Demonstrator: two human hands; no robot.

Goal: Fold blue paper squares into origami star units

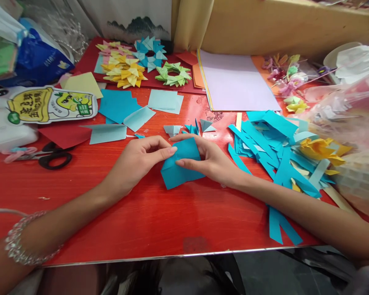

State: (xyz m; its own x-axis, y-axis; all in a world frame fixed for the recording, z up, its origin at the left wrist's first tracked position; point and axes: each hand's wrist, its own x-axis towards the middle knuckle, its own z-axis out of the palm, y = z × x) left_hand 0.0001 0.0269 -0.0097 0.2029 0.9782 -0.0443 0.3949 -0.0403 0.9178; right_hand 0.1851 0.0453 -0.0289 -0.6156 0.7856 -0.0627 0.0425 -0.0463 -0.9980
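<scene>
A creased sheet of blue paper [183,174] is held just above the red table, between both hands. My left hand [144,157] pinches its upper left edge between thumb and fingers. On the right side, my right hand [210,157] grips it with the thumb across the front and the fingers behind. Just beyond the hands lie small folded paper pieces [207,125], some grey-blue and some bright blue. Loose blue paper squares [118,104] and pale blue squares [163,100] rest farther back to the left.
Black-handled scissors [55,159] lie at left, near a yellow printed pouch [52,104]. Folded paper rings [173,74] sit at the back beside a stack of lilac paper [235,82]. Blue paper strips [264,143] pile up at right, some under my right forearm.
</scene>
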